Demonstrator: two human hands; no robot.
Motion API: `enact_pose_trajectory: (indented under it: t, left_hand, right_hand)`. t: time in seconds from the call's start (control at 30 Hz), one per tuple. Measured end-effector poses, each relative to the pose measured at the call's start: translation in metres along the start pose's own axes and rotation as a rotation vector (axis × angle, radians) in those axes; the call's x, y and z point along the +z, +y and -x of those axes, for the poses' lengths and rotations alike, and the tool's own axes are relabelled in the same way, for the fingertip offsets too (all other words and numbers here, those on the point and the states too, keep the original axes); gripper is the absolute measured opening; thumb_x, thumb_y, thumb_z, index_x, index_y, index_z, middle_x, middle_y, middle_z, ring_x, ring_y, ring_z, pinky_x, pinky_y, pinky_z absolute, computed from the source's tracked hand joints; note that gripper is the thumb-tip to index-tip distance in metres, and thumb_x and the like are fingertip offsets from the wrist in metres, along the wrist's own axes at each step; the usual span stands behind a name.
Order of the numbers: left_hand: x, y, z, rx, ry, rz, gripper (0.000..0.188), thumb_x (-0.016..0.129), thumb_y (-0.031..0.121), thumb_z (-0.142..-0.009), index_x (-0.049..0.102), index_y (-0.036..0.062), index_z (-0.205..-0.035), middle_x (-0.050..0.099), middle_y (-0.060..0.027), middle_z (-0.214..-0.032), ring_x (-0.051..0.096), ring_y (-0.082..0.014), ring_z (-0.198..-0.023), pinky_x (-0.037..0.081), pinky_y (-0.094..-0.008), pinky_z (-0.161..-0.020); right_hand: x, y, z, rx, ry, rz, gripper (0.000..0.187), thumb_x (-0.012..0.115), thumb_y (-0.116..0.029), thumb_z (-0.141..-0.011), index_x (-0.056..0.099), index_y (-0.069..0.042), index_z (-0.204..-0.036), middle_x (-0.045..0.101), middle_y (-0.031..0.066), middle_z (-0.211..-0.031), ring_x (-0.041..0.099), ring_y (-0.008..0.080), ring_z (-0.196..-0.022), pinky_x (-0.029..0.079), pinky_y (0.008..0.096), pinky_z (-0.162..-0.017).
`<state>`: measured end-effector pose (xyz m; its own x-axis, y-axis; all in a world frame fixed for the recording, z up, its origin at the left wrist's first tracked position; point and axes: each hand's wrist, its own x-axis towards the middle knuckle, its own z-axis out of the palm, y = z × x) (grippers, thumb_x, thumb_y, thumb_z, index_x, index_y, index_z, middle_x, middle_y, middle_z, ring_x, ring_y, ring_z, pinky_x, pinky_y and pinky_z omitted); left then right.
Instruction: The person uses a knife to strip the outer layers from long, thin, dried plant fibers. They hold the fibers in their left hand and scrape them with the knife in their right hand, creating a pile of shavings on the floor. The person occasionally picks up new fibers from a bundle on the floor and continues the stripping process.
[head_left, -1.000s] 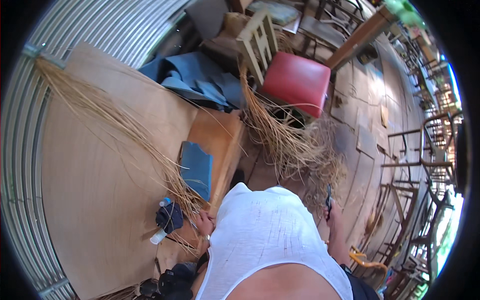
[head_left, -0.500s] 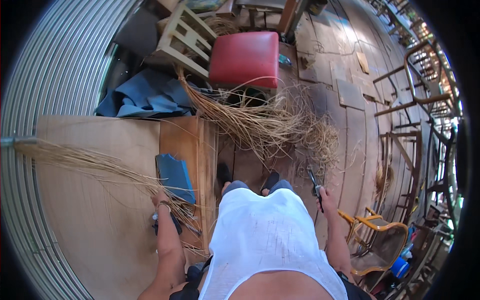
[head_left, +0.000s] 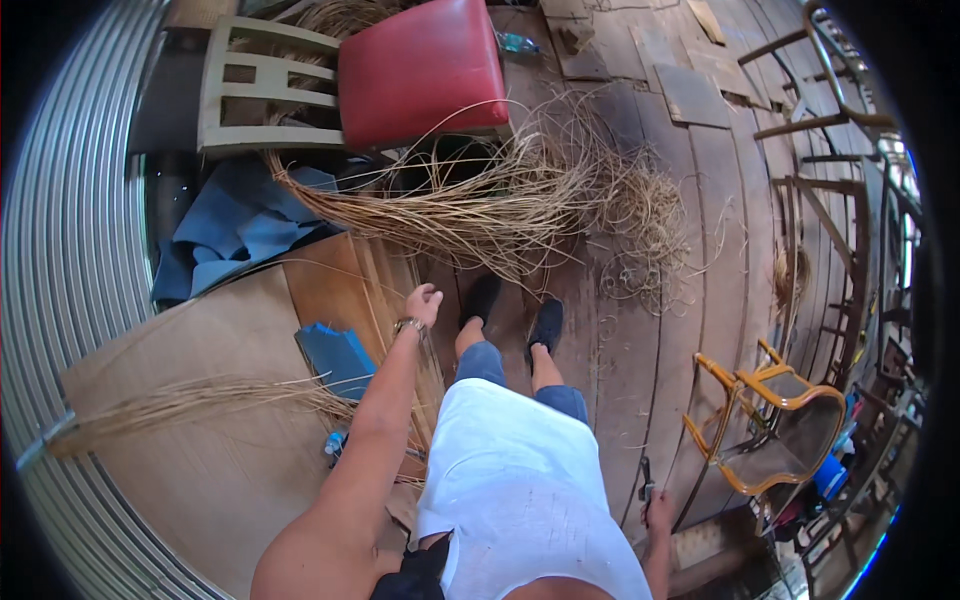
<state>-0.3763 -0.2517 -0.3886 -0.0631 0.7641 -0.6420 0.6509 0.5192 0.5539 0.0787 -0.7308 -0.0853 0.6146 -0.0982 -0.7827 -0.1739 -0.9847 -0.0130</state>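
My left hand (head_left: 424, 303), with a band at the wrist, is held out over the edge of the wooden board (head_left: 300, 285), near my feet. Its fingers are loosely bent, and nothing shows in them. Down at my right side, my right hand (head_left: 657, 512) is closed around the dark handle of shears (head_left: 646, 478), whose blades point away from me. A long bundle of rattan strands (head_left: 200, 410) lies across the pale board at left, partly behind my left arm. Ahead of my feet spreads a larger tangled pile of rattan strands (head_left: 470, 220).
A red-seated chair (head_left: 420, 75) stands beyond the pile, beside blue sheet material (head_left: 235, 220). A blue folded piece (head_left: 337, 358) rests on the board. Corrugated metal (head_left: 75, 200) runs along the left. At right are a rattan chair frame (head_left: 765, 420) and metal chair frames (head_left: 850, 100).
My left hand has let go of the rattan bundle and moved forward and right. The right hand, with the shears, has dropped lower in the view. My view and body have turned.
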Motion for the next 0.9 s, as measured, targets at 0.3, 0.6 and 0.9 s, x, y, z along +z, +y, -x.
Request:
enact_pose_trajectory:
  t: [0.3, 0.6, 0.9]
  left_hand:
    - [0.044, 0.039, -0.121, -0.262, -0.073, 0.476, 0.024, 0.063, 0.026, -0.091, 0.07, 0.0108, -0.108, 0.068, -0.0007, -0.076, 0.058, -0.0078, -0.057, 0.045, -0.0229, -0.049]
    - [0.074, 0.022, -0.208, -0.518, 0.145, 0.449, 0.021, 0.066, 0.021, -0.085, 0.059, 0.0089, -0.069, 0.055, -0.0019, -0.058, 0.046, -0.0131, -0.042, 0.035, -0.0279, -0.038]
    - [0.039, 0.044, -0.14, -0.383, -0.387, 1.082, 0.018, 0.062, 0.029, -0.092, 0.059, 0.0116, -0.09, 0.061, -0.0009, -0.079, 0.06, -0.0181, -0.083, 0.05, -0.0373, -0.076]
  right_hand:
    - [0.124, -0.008, 0.12, 0.168, -0.095, -0.171, 0.031, 0.05, -0.029, -0.098, 0.042, -0.008, -0.078, 0.046, 0.004, -0.055, 0.046, 0.0134, -0.036, 0.034, 0.0281, -0.031]
    - [0.14, -0.067, 0.141, 0.114, -0.05, -0.327, 0.027, 0.048, -0.03, -0.099, 0.047, -0.01, -0.082, 0.046, 0.0009, -0.053, 0.042, 0.0093, -0.035, 0.032, 0.024, -0.031]
    - [0.149, -0.084, 0.149, 0.061, -0.044, -0.463, 0.027, 0.049, -0.03, -0.099, 0.046, -0.01, -0.081, 0.046, 0.0001, -0.055, 0.042, 0.0076, -0.037, 0.032, 0.0228, -0.031]
